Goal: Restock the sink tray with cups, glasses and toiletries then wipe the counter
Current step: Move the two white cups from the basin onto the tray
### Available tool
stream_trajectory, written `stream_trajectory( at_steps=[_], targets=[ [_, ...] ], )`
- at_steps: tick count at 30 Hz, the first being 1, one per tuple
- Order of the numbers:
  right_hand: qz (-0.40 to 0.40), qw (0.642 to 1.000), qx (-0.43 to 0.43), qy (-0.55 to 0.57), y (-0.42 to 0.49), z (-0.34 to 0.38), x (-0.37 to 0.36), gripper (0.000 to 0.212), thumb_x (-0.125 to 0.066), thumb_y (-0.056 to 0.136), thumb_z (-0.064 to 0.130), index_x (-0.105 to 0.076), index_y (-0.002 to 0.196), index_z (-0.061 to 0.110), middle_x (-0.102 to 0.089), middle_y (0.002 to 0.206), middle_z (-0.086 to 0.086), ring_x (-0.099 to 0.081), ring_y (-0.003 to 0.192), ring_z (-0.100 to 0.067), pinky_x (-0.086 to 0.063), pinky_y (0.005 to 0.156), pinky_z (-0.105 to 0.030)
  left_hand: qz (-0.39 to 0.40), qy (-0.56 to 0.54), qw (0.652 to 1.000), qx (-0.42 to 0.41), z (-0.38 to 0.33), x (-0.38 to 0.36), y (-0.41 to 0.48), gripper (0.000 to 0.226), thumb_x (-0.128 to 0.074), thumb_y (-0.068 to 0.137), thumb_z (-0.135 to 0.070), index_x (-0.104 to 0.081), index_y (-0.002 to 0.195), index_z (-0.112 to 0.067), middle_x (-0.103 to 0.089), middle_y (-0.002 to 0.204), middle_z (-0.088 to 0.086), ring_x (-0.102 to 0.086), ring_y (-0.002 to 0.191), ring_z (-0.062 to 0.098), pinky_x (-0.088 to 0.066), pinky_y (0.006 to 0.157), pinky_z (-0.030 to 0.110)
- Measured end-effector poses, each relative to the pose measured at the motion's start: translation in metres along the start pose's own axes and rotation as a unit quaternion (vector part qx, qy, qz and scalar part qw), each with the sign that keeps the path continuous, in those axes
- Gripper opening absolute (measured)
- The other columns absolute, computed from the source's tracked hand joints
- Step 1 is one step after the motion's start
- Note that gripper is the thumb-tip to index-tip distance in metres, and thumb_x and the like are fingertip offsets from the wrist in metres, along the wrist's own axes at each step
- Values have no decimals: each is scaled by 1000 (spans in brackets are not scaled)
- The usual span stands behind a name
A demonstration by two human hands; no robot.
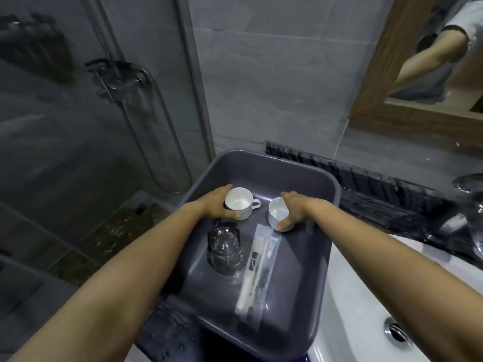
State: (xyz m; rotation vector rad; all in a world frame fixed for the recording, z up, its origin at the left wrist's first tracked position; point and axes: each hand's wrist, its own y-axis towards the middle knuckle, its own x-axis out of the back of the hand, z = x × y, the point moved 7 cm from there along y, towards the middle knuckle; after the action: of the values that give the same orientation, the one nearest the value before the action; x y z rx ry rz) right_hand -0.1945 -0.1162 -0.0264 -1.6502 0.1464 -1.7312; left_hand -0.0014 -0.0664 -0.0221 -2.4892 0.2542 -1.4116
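It was a grey-tiled bathroom, with a glass shower screen (78, 113) off beyond my left arm and a wood-framed mirror (407, 111) up past my right. Between my forearms a dark plastic tray (295, 176) sat on the wet counter (392, 205), just beside the white basin (366, 296) under my right arm.

My left hand (214, 205) was wrapped around the side of a white cup (239, 203), its handle pointing toward my other hand. My right hand (294, 209) gripped a second white cup (277, 214), thumb low on its near wall. Both cups stood upright on the tray floor, apart from each other.

Nearer to me than the left hand stood clear glasses (226, 250); I could not tell whether they were one or two. Nearer than the right hand lay a sealed toiletry pack (257, 267), its far end just beside the second cup.

To do this step well, I judged I should set both cups flat and side by side and let go straight outward so neither tipped. The right cup needed care not to ride up on the pack's edge.
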Motion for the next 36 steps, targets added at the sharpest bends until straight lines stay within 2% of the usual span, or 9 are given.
stream_trajectory(
  at_steps=[3,7,9,12,15,19,26,32,36],
  targets=[
    [-20,1000,-13,8,6,-3,-2,94,-81,65,45,-31,135,7,-36,142,-11,-47,124,-33,-45,100,-44,-2,-10,1000,9,5,-5,17,101,-80,52,-49,-33,130,-4,-48,129,11,-48,120,27,-39,92,30],
    [-31,999,-28,23,11,-6,-5,89,-81,65,43,-34,131,7,-39,137,-10,-49,120,-31,-47,95,-41,-5,-3,1000,18,6,-18,35,113,-85,58,-35,-18,143,-5,-31,147,14,-34,134,28,-31,109,33],
    [-35,998,-39,35,11,-9,-8,87,-80,65,44,-35,129,8,-41,135,-10,-50,118,-31,-47,90,-39,-23,-12,999,21,11,-20,41,108,-86,55,-33,-26,140,-7,-35,143,13,-40,128,27,-36,103,31],
    [-45,997,-39,46,11,-11,-12,81,-80,64,45,-39,123,8,-48,128,-9,-53,111,-30,-49,87,-40,-36,-37,998,29,14,-24,47,88,-86,53,-32,-42,126,-9,-48,129,8,-50,112,23,-43,87,28],
    [-58,996,-37,50,9,-13,-11,73,-78,63,47,-42,115,10,-53,120,-9,-55,102,-29,-49,83,-39,-36,-43,998,34,14,-28,49,82,-85,54,-32,-45,121,-10,-53,123,7,-53,108,24,-42,80,27],
    [-97,991,-25,85,0,-8,1,70,-77,62,46,-44,114,11,-53,118,-7,-57,101,-29,-49,75,-37,-44,-40,998,38,8,-17,48,81,-85,55,-31,-45,122,-10,-55,124,6,-54,110,24,-40,78,26],
    [-134,981,-1,140,-35,-6,33,64,-77,55,47,-49,103,16,-59,107,0,-58,96,-23,-52,81,-40,-23,-3,1000,15,-24,14,34,79,-83,56,-31,-44,122,-12,-55,121,3,-52,110,24,-44,83,31],
    [-180,971,-5,155,-97,-20,72,52,-78,64,39,-49,100,15,-60,103,-2,-58,95,-26,-49,82,-39,-31,14,998,-48,-83,54,14,69,-83,59,-27,-48,116,-12,-55,107,2,-50,96,21,-41,79,29],
    [-224,962,-29,154,-147,-42,97,60,-77,65,43,-51,110,14,-59,109,-2,-56,99,-25,-49,83,-38,-53,9,994,-98,-139,74,0,71,-81,61,-24,-46,122,-11,-51,107,2,-47,95,20,-38,77,28]
  ],
)
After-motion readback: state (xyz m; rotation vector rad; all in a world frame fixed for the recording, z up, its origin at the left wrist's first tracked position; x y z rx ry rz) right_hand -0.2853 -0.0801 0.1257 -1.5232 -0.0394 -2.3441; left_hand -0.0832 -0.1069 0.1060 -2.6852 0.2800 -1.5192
